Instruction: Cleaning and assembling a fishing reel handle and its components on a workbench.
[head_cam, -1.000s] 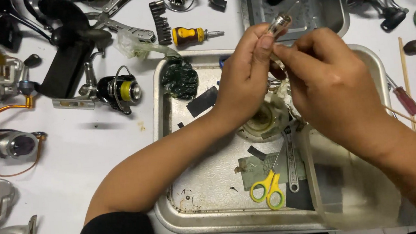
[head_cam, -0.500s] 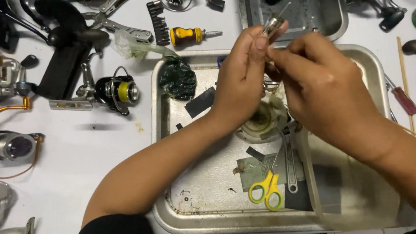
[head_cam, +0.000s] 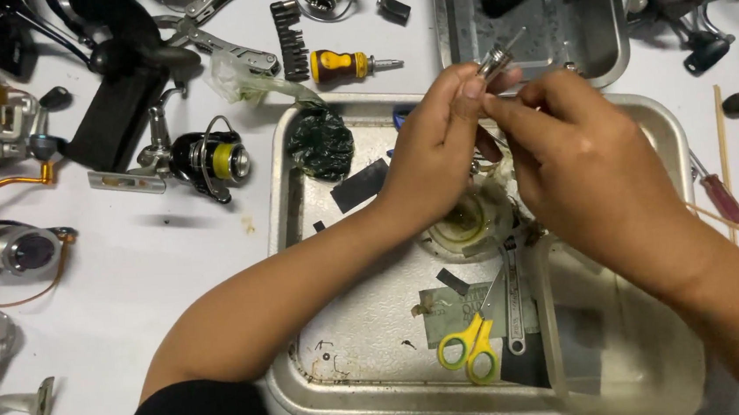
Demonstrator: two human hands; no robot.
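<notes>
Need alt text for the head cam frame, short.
Two bare hands, left hand and right hand, pinch a small metal cylindrical part together above a metal tray holding yellow-handled scissors and a wrench. Fishing reels, one with a yellow spool, and a yellow-handled screwdriver lie on the white table.

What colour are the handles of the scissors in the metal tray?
Yellow, on the scissors; the head view shows them.

Crumpled clear plastic bag (head_cam: 241,79) on table, upper left of tray (head_cam: 286,205); no labels, signs, screens.
</notes>
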